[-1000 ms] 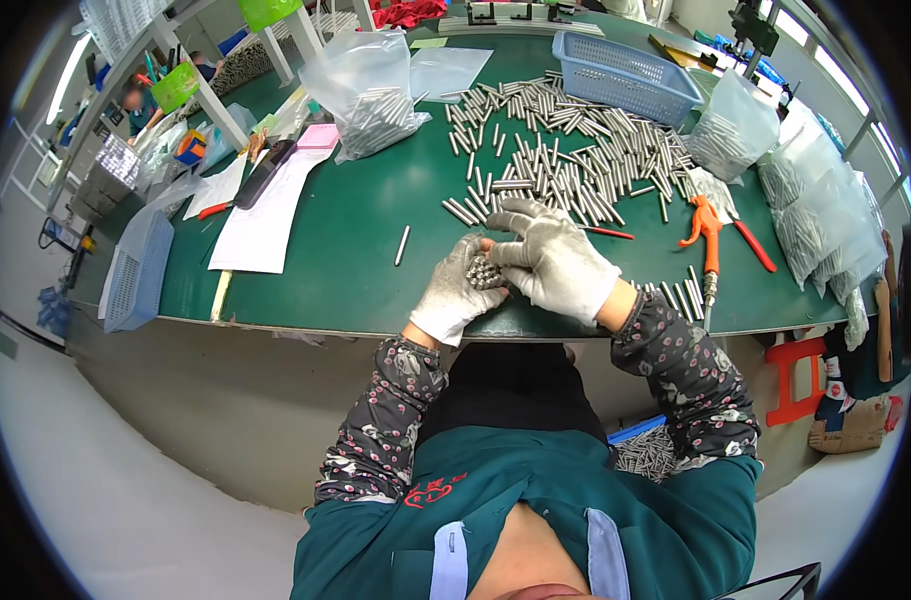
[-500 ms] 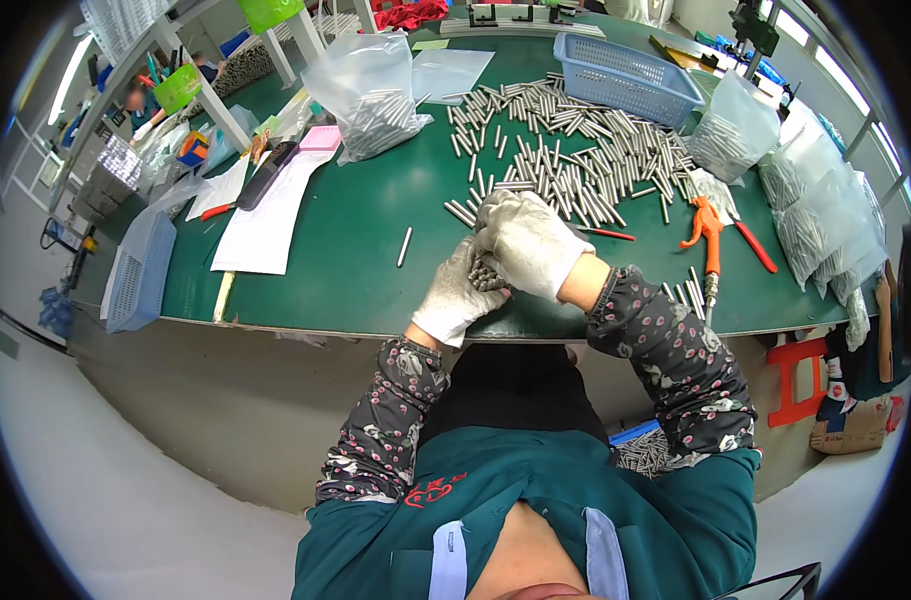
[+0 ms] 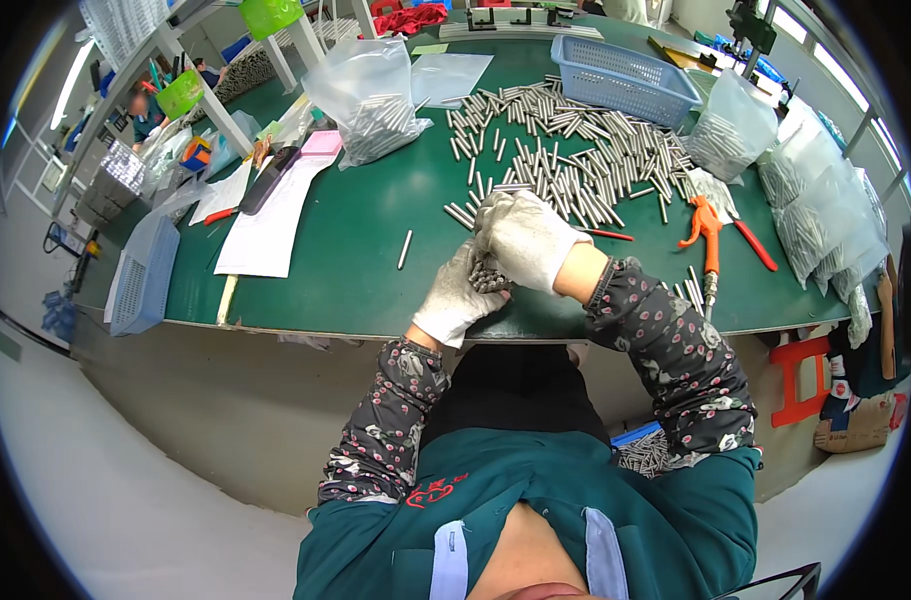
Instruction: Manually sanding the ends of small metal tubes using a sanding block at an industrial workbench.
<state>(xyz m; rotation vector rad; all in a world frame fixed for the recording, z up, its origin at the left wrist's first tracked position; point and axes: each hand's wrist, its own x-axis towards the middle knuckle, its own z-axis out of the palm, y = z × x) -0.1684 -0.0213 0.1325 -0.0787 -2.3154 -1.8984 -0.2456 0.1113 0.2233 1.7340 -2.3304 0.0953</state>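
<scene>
Both my hands wear pale work gloves and meet just above the table's near edge. A bundle of short metal pins [image 3: 488, 277] is gripped in my left hand [image 3: 454, 298], their ends facing up toward me. Over the top of that bundle, my right hand [image 3: 526, 238] is closed with its fingers bent down; whatever it pinches is hidden beneath the glove. Just beyond the hands spreads a large heap of loose metal pins [image 3: 576, 150]. One single pin [image 3: 405, 250] lies apart, left of my left hand.
On the green table [image 3: 366, 290], a blue basket [image 3: 626, 88] stands behind the heap. Bags of pins [image 3: 381, 125] sit left and right. An orange air gun [image 3: 707, 235] and a red-handled tool [image 3: 756, 246] lie at right. Papers [image 3: 266, 225] and another blue basket [image 3: 144, 280] are at left.
The hands stay almost in place, with the right hand still over the bundle. The whole view has shifted very slightly.
</scene>
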